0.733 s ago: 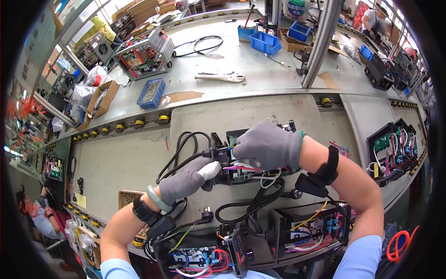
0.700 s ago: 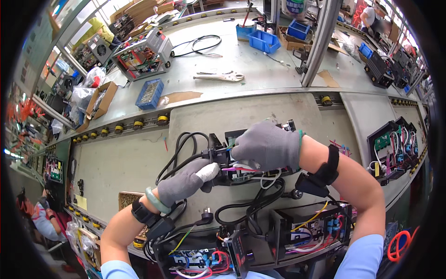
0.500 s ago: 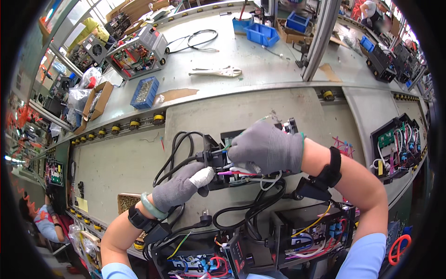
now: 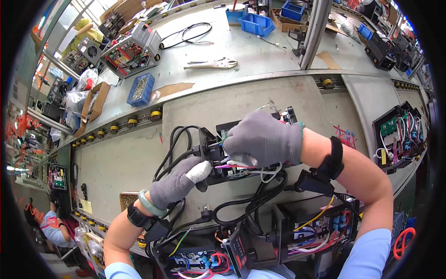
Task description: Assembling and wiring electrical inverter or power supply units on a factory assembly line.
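Observation:
In front of me an open black device chassis [image 4: 227, 126] with wires lies on the bench. A black power cord [image 4: 183, 155] runs into a fitting in its upright end panel [image 4: 205, 136]. My left hand [image 4: 179, 181], gloved in grey with a white-covered thumb, is closed at the lower edge of that panel. My right hand [image 4: 262, 139], also in a grey glove, is closed over the inner side, its fingertips at the cord's end just past the panel. Those fingertips are partly hidden. Pink and white wires [image 4: 227, 166] pass under the right hand.
Two more open chassis with wires, one left [image 4: 195, 260] and one right [image 4: 311, 228], stand near me. Locking pliers [image 4: 211, 63], a blue bin of small parts [image 4: 141, 89] and an empty-looking blue bin [image 4: 257, 25] lie beyond a roller rail. Another chassis [image 4: 399, 135] stands right.
The view has shifted slightly. Both hands stay at the end panel, and the right hand's fingers sit a little differently around the cord's end.

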A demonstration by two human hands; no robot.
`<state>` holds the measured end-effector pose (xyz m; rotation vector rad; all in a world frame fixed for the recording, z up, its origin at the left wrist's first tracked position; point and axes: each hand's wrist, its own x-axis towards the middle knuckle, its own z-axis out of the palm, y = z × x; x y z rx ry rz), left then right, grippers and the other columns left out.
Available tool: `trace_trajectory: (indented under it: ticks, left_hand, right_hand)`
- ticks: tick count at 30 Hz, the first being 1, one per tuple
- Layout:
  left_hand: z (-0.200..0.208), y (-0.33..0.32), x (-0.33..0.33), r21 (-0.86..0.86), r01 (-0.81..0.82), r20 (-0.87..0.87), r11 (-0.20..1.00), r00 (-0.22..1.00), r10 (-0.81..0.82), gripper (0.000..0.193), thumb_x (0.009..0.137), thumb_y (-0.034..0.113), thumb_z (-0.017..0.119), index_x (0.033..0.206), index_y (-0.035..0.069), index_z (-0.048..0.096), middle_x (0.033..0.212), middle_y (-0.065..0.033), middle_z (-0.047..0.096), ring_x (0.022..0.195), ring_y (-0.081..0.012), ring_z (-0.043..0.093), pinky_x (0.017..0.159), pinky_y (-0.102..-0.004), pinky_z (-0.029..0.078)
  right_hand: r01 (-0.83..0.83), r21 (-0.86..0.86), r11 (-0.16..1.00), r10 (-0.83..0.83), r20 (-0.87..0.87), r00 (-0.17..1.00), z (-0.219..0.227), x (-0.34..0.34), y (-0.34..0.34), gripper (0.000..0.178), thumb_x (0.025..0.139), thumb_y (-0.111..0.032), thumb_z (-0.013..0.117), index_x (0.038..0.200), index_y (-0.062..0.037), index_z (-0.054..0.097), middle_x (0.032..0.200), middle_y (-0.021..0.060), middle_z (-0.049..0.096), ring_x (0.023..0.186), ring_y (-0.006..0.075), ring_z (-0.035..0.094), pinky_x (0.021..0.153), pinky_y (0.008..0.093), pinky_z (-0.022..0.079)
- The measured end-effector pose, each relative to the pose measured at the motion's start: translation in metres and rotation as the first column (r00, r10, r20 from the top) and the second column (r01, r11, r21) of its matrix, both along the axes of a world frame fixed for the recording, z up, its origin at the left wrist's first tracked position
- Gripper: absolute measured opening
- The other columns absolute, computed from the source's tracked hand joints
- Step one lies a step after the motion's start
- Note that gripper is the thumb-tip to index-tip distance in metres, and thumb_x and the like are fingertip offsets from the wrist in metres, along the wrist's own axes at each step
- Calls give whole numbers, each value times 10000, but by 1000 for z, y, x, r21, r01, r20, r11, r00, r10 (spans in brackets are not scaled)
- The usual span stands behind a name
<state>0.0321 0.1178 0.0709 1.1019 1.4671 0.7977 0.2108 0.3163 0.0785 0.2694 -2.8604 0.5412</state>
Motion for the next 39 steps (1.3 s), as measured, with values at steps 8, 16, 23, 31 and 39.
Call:
trace_trajectory:
  ticks: [8,16,23,31,39]
  left_hand:
    - [-2,0,-4,-22,23,50,999,998,-22,526,1001,485,501,1057,-27,606,842,-61,593,726,-128,595,677,-284,492]
    - [-2,3,-1,-54,-4,27,999,1000,5,507,1005,481,507,1033,-14,610,804,-53,582,704,-123,585,662,-283,479]
    - [6,4,8,44,13,-26,999,1000,-12,465,1011,448,511,1026,-5,610,772,-46,569,668,-111,567,629,-285,469]
    - [0,10,3,13,47,-59,999,997,-46,448,1013,414,491,951,-13,612,739,-56,576,627,-132,572,567,-308,468]
    - [-1,10,-2,-105,74,-28,992,997,-77,443,998,418,486,991,-13,586,792,-88,584,651,-149,588,607,-320,493]
  right_hand:
    - [2,10,1000,-1,-50,999,-4,0,-2,152,646,-162,688,757,-121,593,719,68,597,661,313,638,555,427,486]
    - [-12,6,1000,12,-27,1000,-6,0,0,158,671,-170,697,782,-113,600,721,79,596,662,312,645,555,423,498]
    - [-126,299,946,105,87,991,8,-10,-12,111,735,-186,661,801,-112,611,717,83,600,637,303,651,530,418,508]
    - [-58,182,982,52,39,998,2,-7,-14,114,717,-163,651,762,-95,572,685,77,573,607,295,627,522,415,495]
    - [89,28,996,-89,1,996,5,6,-21,70,747,-157,626,804,-130,596,732,64,571,647,284,629,558,405,476]
